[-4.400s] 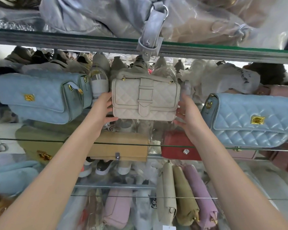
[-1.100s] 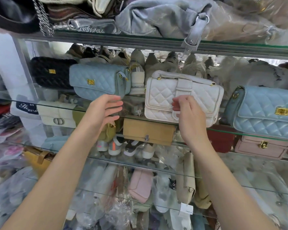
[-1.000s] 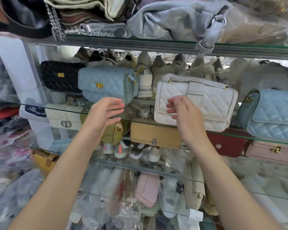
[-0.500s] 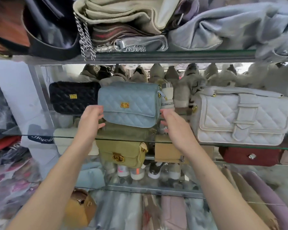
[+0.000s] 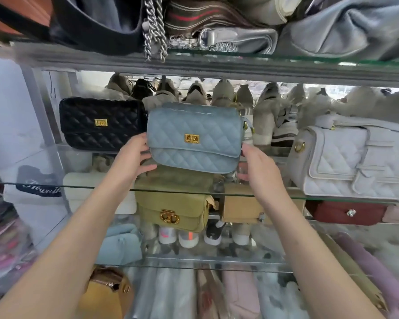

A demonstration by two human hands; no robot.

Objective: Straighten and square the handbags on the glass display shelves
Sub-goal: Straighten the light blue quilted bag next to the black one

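A light blue quilted handbag (image 5: 194,139) with a gold clasp sits on the middle glass shelf (image 5: 97,187), facing me and tilted slightly down to the right. My left hand (image 5: 131,160) grips its lower left edge, thumb under the bag. My right hand (image 5: 258,171) holds the lower right side, fingertips at the edge and thumb below. A black quilted bag (image 5: 101,123) stands just left of it, almost touching. A white quilted bag (image 5: 355,162) stands to the right with a gap between.
Shoes (image 5: 219,93) line the back of the shelf behind the bags. The upper shelf (image 5: 217,67) carries piled bags, and a metal chain (image 5: 154,31) hangs over its edge. Below are an olive bag (image 5: 173,210), a tan bag (image 5: 242,208) and a red bag (image 5: 348,212).
My hands left the white bag and moved left to the blue bag. They now hold it at both sides, and it has turned to face front. The view shifted left.
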